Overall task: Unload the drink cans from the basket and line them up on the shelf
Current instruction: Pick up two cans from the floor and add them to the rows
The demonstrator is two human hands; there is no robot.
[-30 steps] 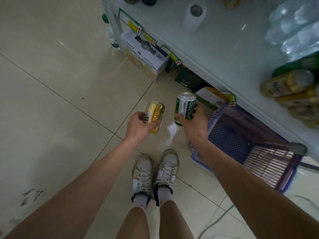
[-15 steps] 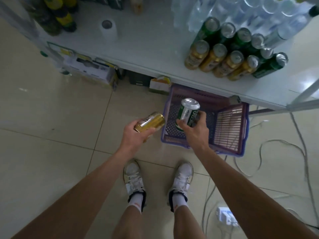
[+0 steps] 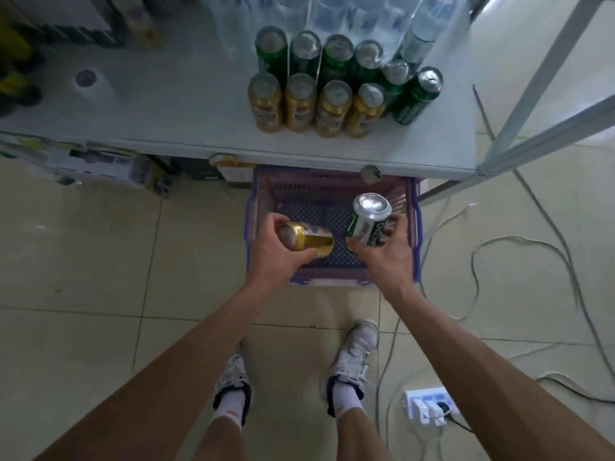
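**A:** What has changed in the last second?

**B:** I start near. The white shoes (image 3: 356, 352) now face the shelf, and a power strip (image 3: 427, 402) on the floor at the near right has come into view. So the person has turned to the right. One second ago both hands were over bare tiles, left of the basket. Now they hang over the basket itself.

**A:** And the hands?

**B:** The left hand (image 3: 269, 257) has its fingers curled round a gold can (image 3: 307, 241). This can lies on its side with one end toward the camera; it has been turned in the hand since then. The right hand (image 3: 387, 257) wraps thumb and fingers round the lower part of a green can (image 3: 367, 224), as before. Its top faces up and it is a little tilted. The two cans are near each other but not touching.

**A:** Is anything left in the basket?

**B:** The purple basket (image 3: 299, 183) sits on the floor with its far end under the shelf edge. The mesh bottom that I can see is bare, but the hands hide part of it, so I cannot be sure.

**A:** What does it mean for the task?

**B:** Farther away, on the white shelf (image 3: 186, 104), a row of gold cans (image 3: 301, 103) stands in front. A row of green cans (image 3: 336, 58) stands behind it, before the water bottles (image 3: 293, 11). I think the person now faces these rows, so lifting and placing the two cans is next.
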